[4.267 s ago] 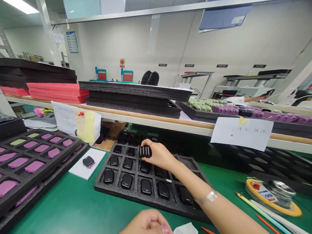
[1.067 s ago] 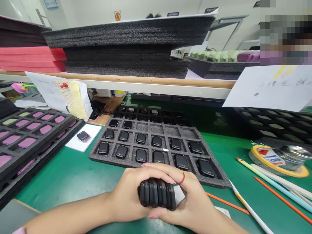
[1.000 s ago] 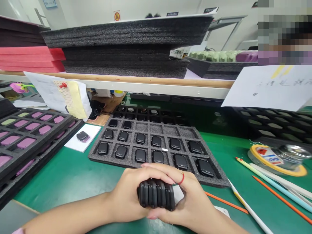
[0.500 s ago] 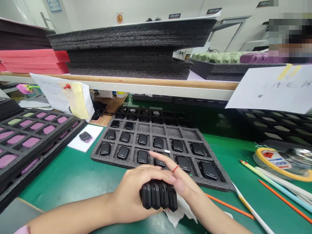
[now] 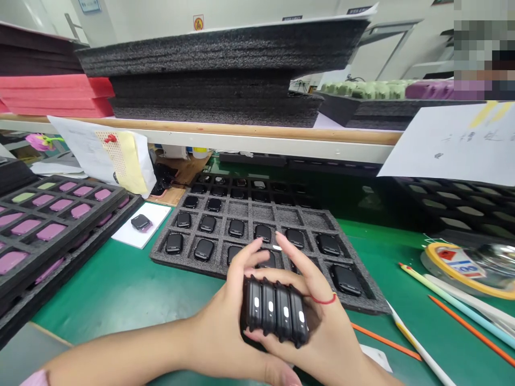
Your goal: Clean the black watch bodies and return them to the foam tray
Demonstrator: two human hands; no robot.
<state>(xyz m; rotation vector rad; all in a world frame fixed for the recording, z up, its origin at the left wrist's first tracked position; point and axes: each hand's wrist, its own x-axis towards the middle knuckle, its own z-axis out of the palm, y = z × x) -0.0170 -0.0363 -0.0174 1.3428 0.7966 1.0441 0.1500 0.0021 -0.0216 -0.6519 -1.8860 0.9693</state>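
Observation:
Between my two hands is a row of several black smartwatch cases [image 5: 277, 312], pressed side by side, their edges with small white oval marks facing me. My left hand [image 5: 219, 327] grips the row from the left, thumb beneath. From the right, my right hand [image 5: 322, 321], with a thin red band on it, closes round the other end. Both hands hover over the front edge of a grey foam tray [image 5: 265, 214], whose pockets hold many similar black cases and whose third row has bare pockets. The hands hide part of the tray's front row.
Left are stacked foam trays [image 5: 116, 197] of purple and green pieces. A single watch case [image 5: 140, 222] lies on white paper [image 5: 157, 219]. Right are an orange stick [image 5: 470, 327], pens and a yellow tape roll [image 5: 438, 271]. Overhead, a shelf [image 5: 241, 140] carries black foam sheets [image 5: 225, 51].
The row of cases has turned, so the edges with white marks now face me. My right hand has moved from lying across the top to gripping the right end. White tissue below is out of sight.

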